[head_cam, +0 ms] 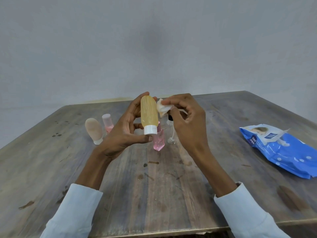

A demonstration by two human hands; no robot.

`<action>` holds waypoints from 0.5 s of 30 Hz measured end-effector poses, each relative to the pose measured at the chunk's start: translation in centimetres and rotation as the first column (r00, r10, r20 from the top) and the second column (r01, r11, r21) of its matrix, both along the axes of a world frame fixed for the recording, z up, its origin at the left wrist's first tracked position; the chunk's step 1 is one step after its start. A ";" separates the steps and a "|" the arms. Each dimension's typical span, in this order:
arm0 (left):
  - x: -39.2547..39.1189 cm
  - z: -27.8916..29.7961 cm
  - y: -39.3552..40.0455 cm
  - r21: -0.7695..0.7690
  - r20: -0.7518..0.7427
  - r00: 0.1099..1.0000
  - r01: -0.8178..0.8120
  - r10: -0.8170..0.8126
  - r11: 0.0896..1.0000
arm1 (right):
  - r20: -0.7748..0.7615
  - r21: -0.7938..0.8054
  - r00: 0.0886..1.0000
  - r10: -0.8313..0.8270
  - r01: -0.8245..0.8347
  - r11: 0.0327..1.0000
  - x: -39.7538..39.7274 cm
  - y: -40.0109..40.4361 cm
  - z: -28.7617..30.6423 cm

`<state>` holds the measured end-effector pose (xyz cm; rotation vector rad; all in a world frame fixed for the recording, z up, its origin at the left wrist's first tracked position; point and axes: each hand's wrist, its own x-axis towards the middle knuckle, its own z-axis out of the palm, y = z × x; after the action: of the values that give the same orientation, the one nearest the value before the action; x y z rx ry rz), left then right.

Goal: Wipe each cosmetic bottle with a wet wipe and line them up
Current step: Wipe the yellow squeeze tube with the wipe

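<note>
We hold a yellow bottle (148,115) cap-down above the wooden counter (120,186) and press a wet wipe (163,107) to it.

Our left hand (127,127) grips the bottle, fingers behind its rounded top, thumb under its white cap. Our right hand (185,115) pinches the crumpled white wipe against the bottle's upper right side. The bottle is translucent amber. Behind our hands stand a beige tube (94,130), a small pink bottle (107,122), a pink glass bottle (159,141) and a clear bottle (171,133), partly hidden. A blue wipes pack (281,150) lies well to the right.

Bare table (154,194) near the person; pink bottle (158,141) and clear bottle (171,134) block mid-table.
</note>
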<state>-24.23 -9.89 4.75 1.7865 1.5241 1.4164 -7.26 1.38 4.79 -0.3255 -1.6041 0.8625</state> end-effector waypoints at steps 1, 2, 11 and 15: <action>0.0 0.0 0.0 -0.005 -0.002 1.000 -0.011 0.011 1.000 | 0.025 0.066 1.000 -0.009 0.008 0.998 -0.1 -0.3 0.0; 0.0 0.0 0.0 -0.009 -0.004 1.000 -0.020 0.020 1.000 | 0.052 0.125 0.999 -0.012 0.006 0.992 -0.2 -0.5 0.0; -0.2 -0.1 -0.2 -0.045 -0.035 0.997 -0.064 0.063 0.997 | 0.130 0.160 0.979 0.154 -0.174 0.972 0.2 -1.3 0.2; -0.2 -0.1 -0.3 -0.092 -0.054 0.998 -0.043 0.038 0.995 | 0.137 0.142 0.990 0.044 -0.064 0.988 -0.2 -1.0 -0.1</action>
<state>-24.39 -10.19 4.67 1.7592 1.6341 1.3039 -7.49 0.37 4.66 -0.2411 -1.7971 0.7725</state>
